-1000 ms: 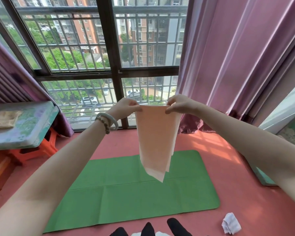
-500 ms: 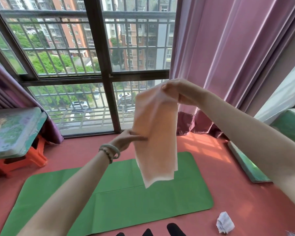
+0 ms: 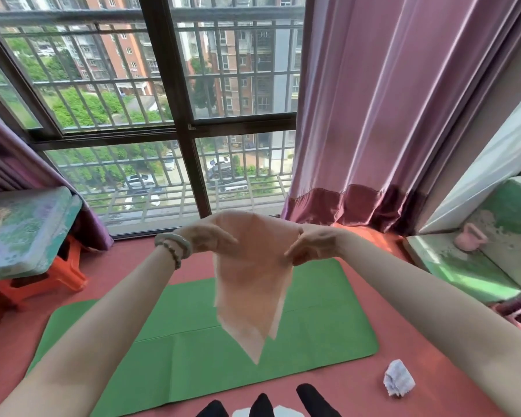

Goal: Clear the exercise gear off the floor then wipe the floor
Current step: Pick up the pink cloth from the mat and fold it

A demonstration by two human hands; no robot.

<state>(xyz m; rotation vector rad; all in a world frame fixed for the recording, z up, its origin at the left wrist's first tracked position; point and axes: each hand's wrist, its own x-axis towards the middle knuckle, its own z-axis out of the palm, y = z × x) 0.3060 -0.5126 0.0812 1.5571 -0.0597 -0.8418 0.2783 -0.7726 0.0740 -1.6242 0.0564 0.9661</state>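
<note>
Left hand (image 3: 211,239), right hand (image 3: 311,245) each pinch peach towel (image 3: 250,290) by top edge, mid-air; loose pinch could drop it onto green mat (image 3: 193,359), not yet cleared.

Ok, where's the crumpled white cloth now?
Head view, lower right: the crumpled white cloth lies on the red floor, right of the green mat, by its near corner.

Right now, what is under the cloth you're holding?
Below the hanging cloth, the green mat lies on the red floor. The cloth hides part of the mat's middle.
</note>
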